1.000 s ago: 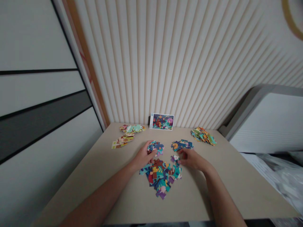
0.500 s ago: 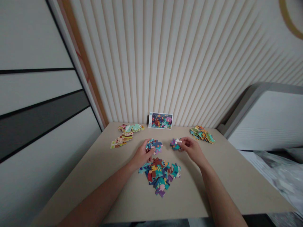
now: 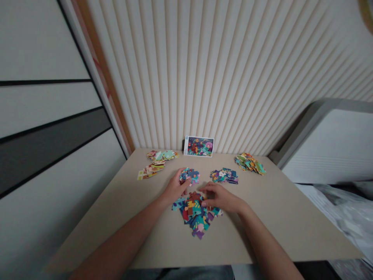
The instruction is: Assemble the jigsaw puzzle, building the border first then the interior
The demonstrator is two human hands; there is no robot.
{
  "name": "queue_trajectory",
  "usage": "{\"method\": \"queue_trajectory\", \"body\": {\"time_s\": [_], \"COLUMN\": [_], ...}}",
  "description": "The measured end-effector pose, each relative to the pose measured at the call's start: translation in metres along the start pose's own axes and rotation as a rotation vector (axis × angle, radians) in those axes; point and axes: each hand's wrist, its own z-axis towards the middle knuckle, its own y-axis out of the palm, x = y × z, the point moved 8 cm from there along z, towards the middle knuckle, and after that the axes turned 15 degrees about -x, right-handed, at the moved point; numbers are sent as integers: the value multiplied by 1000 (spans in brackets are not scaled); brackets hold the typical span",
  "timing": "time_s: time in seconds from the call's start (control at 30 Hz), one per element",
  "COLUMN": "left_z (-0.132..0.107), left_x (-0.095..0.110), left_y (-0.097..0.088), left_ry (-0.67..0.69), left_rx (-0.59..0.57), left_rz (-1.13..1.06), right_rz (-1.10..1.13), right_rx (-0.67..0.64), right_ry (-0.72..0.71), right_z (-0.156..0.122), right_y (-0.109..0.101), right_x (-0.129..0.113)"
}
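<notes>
My left hand (image 3: 176, 186) is closed round a bunch of blue and pink jigsaw puzzle pieces (image 3: 190, 177), its thumb lying across their front. Just below it on the table lies a loose pile of colourful puzzle pieces (image 3: 196, 217), overlapping one another. Over the upper right edge of this pile hovers my right hand (image 3: 217, 196), thumb and fingers apart, with nothing visible between them. Whether its fingertips touch a piece I cannot tell. A smaller heap of dark blue and purple pieces (image 3: 224, 175) lies beyond the right hand.
A picture card (image 3: 199, 146) of the puzzle leans at the table's back edge against the ribbed wall. Green and brown pieces (image 3: 155, 163) lie at the back left, orange and green ones (image 3: 250, 163) at the back right. Clear plastic (image 3: 340, 210) lies right of the table (image 3: 276, 229).
My right hand has let go of a piece at the small blue and purple heap and moved left and nearer, over the main pile. My left hand keeps its bunch almost in place.
</notes>
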Motion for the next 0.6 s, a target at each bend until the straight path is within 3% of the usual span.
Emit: {"method": "queue_trajectory", "body": {"time_s": [0.2, 0.5, 0.6], "left_z": [-1, -1, 0], "left_x": [3, 4, 2], "left_y": [0, 0, 0], "left_ry": [14, 8, 2], "left_rx": [8, 13, 14], "left_rz": [11, 9, 1], "right_rz": [193, 500, 573], "right_rx": [8, 311, 359], "right_ry": [72, 49, 45], "right_z": [4, 0, 1], "right_y": [9, -15, -19], "right_x": [16, 38, 43]}}
